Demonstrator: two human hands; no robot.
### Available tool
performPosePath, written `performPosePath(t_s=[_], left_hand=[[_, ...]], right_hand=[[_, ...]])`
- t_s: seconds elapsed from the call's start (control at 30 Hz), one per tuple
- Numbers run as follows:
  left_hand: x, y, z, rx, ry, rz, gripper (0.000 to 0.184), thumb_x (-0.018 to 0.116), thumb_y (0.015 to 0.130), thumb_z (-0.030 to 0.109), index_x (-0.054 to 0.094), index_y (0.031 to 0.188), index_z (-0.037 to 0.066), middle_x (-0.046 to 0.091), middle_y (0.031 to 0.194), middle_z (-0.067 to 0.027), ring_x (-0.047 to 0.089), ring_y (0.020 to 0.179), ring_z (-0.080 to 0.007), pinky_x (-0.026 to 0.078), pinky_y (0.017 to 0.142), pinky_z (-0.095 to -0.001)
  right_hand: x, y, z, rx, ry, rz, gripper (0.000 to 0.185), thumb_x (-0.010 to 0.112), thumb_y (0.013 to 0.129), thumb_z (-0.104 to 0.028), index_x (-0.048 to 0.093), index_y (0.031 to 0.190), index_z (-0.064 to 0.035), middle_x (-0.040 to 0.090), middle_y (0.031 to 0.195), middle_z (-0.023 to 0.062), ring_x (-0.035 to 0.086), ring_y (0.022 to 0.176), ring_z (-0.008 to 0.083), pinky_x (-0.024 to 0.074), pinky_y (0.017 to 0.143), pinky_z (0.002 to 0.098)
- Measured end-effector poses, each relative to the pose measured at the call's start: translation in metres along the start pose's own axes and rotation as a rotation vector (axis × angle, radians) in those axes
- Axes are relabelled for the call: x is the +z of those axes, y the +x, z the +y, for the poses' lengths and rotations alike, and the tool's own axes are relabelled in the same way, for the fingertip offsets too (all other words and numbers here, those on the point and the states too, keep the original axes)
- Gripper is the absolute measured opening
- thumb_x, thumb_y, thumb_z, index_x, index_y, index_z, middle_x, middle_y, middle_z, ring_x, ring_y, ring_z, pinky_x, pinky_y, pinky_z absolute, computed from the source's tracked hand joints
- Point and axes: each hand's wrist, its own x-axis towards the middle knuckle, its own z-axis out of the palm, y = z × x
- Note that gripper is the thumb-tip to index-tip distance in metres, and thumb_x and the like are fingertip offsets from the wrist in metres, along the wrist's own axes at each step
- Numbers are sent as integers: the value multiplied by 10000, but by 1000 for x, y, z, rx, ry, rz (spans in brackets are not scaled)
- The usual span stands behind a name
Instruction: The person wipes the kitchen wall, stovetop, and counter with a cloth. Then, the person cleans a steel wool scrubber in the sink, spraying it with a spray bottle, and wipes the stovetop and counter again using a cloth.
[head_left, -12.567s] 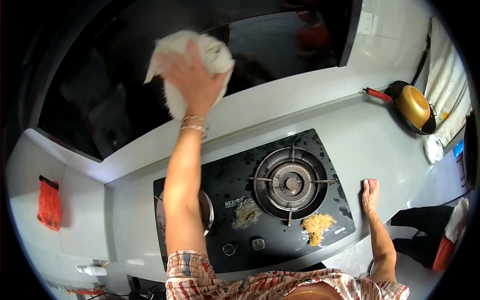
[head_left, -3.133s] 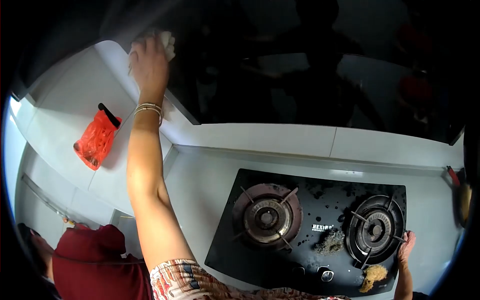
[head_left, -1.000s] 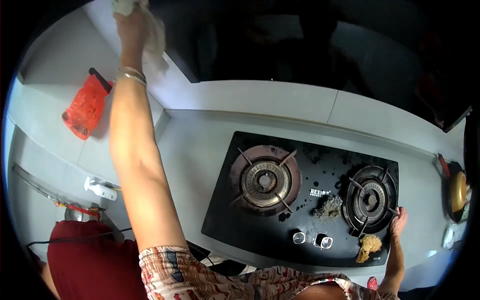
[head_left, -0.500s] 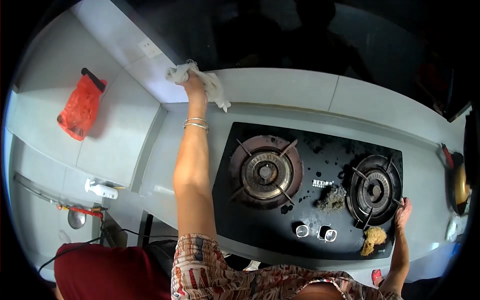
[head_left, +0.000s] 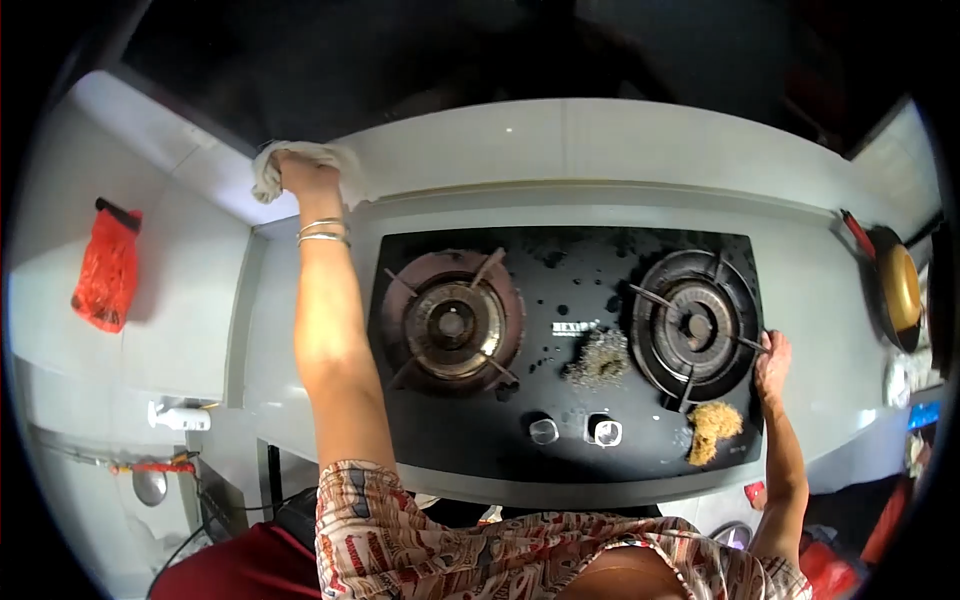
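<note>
My left hand (head_left: 308, 176) is closed on a whitish cloth (head_left: 267, 178), pressing it to the pale wall tiles near the back left corner. The cloth bunches around my fingers and hides some of them. My right hand (head_left: 773, 362) rests at the right edge of the black gas hob (head_left: 560, 450), beside the right burner (head_left: 697, 328), with its fingers apart and nothing seen in them. The left burner (head_left: 452, 322) has a brownish ring. A grey steel-wool scourer (head_left: 600, 358) and a yellowish scrubbing pad (head_left: 714, 432) lie on the hob, with water drops around them.
On the left ledge lies a red plastic bag (head_left: 108, 270) with a dark handle sticking out. Below it are a white spray bottle (head_left: 180, 416) and a metal ladle (head_left: 150, 487). A pan (head_left: 898, 290) leans at the right. Dark red fabric (head_left: 240, 570) shows at lower left.
The camera view has turned, so the hob sits further left and slightly higher. My left hand has moved left along the wall with the cloth. The right hand stays at the hob's edge.
</note>
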Motion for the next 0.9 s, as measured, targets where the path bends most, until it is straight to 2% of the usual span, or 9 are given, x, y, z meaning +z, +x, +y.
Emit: performPosePath(t_s=[0.03,0.07,0.13,0.3,0.4,0.47,0.6,0.73,0.9], left_hand=[[13,-13,-6,4,59,-19,368,330,899,289,481,1144,60,494,1204,-52,466,1098,-218,361,960,-357],[29,-31,-13,-15,52,-31,368,330,899,289,481,1144,60,494,1204,-52,466,1098,-218,361,960,-357],[62,-70,-27,-56,-109,22,320,342,898,277,527,1044,60,534,1127,-38,489,1041,-171,378,943,-306],[114,-138,-62,-194,-108,-1,307,347,913,273,530,1041,63,542,1114,-27,501,1018,-174,389,928,-307],[146,-176,-95,-236,-141,-129,297,337,923,280,523,1025,72,542,1102,-16,502,1010,-169,393,919,-309],[167,-204,-117,-255,-63,-135,362,303,936,362,463,1104,84,477,1182,-26,436,1102,-190,337,975,-391],[229,-279,-155,-324,-19,-111,379,272,948,392,442,1107,93,477,1150,-15,445,1079,-171,346,967,-396],[285,-344,-193,-457,-32,-262,418,251,950,400,414,1173,87,427,1247,-46,416,1137,-197,317,999,-384],[340,-407,-235,-528,-84,-337,459,235,949,406,375,1227,69,395,1290,-67,384,1183,-214,294,1020,-386]], right_hand=[[-1,0,-1,5,-20,-19,145,447,860,-141,502,914,-18,523,866,188,464,826,380,372,741,441],[-2,1,-2,8,-39,-34,143,450,860,-140,503,916,-20,523,870,191,464,824,380,373,741,445],[1,2,-3,60,-63,-30,161,463,866,-168,510,913,-21,527,868,187,470,826,365,369,738,445],[-7,4,-11,90,-44,-54,168,474,862,-184,523,890,-26,533,869,171,472,822,349,372,741,422],[-8,2,-10,65,2,-18,169,491,847,-194,525,876,-32,530,877,159,474,835,337,366,744,424],[-5,2,-5,37,-27,-17,168,501,840,-196,526,864,-32,529,876,151,476,838,331,365,738,422],[-8,1,-5,31,54,15,157,545,808,-194,534,852,-43,533,840,136,472,821,316,357,714,415],[-5,-2,-1,49,102,42,169,557,799,-203,542,868,-49,528,850,123,467,828,298,350,716,404],[-12,0,0,100,237,-9,162,573,795,-184,540,873,-46,522,851,124,458,828,301,334,731,406]])
